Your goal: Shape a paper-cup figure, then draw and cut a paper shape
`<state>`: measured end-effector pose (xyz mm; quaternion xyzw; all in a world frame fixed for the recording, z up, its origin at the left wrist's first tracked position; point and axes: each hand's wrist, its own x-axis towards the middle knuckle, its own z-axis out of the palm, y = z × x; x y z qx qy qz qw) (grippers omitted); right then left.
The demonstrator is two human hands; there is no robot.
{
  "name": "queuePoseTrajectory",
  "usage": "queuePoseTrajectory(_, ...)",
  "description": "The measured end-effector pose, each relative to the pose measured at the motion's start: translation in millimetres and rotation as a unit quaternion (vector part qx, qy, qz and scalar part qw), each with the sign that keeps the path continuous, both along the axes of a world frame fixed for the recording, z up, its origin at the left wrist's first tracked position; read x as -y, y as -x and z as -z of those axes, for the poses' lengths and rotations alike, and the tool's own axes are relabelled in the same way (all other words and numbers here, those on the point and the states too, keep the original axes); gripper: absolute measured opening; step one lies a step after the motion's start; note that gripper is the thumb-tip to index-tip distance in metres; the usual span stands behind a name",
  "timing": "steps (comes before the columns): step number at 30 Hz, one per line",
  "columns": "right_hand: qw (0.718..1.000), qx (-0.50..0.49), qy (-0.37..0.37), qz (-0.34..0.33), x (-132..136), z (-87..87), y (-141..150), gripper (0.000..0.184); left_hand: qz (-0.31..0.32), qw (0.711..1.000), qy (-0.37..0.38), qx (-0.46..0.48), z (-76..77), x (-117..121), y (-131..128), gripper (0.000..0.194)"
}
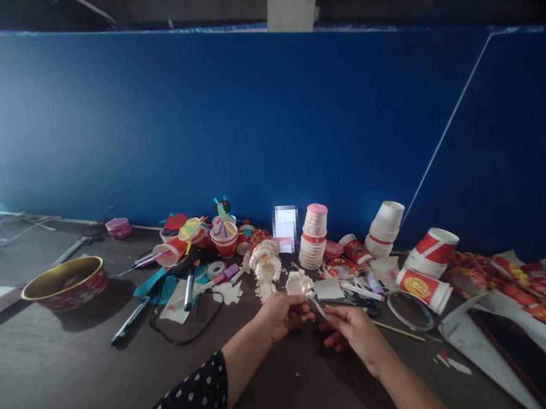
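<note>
Near the middle of the table, my left hand (280,316) is closed, thumb and fingers pinching a small white paper piece with curled bits along its edge (299,283). A narrow white paper strip (317,307) hangs from that piece. Its lower end is between the thumb and fingertips of my right hand (355,332). Just beyond my left hand stands a white paper figure (265,266) with rows of curls. A stack of white and red paper cups (313,242) rises behind the held piece.
On the left are a red bowl with gold rim (65,285), a black marker (189,290) and decorated cups (224,235). To the right lie a tape roll (409,310), tipped cups (423,288) and a dark phone (527,355). A blue partition (249,119) bounds the back.
</note>
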<state>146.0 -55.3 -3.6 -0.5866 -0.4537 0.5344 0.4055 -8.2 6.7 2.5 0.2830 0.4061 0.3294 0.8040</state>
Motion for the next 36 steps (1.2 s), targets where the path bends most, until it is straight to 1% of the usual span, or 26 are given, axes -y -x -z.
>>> queuePoseTrajectory(5,1.000,0.000,-0.012,0.026,-0.3,0.6,2.1,0.027,-0.001,1.000,0.004,-0.006,-0.5,0.1,-0.8,0.010)
queuePoseTrajectory(9,0.999,-0.002,-0.020,0.045,-0.9,3.0,2.8,0.028,-0.001,1.000,0.004,-0.011,-1.7,0.7,-0.2,0.008)
queuePoseTrajectory(14,0.998,-0.004,-0.036,0.055,-2.6,7.2,2.3,0.028,-0.001,1.000,0.005,-0.013,-1.8,0.9,-0.3,0.010)
queuePoseTrajectory(17,0.998,-0.010,-0.030,0.061,-2.7,6.8,2.5,0.027,0.001,1.000,0.004,-0.007,-0.3,0.2,-0.7,0.010)
queuePoseTrajectory(22,0.998,-0.021,-0.021,0.050,-2.0,4.6,2.8,0.032,0.006,1.000,0.000,-0.005,0.2,-0.2,-0.2,0.010)
queuePoseTrajectory(28,0.997,-0.011,-0.028,0.070,-2.1,7.1,2.8,0.029,0.010,1.000,-0.005,-0.009,-1.4,0.8,-0.2,0.012)
queuePoseTrajectory(36,0.996,-0.003,-0.023,0.084,-1.5,5.9,4.2,0.029,0.009,1.000,-0.002,-0.010,-1.7,0.7,-0.5,0.011)
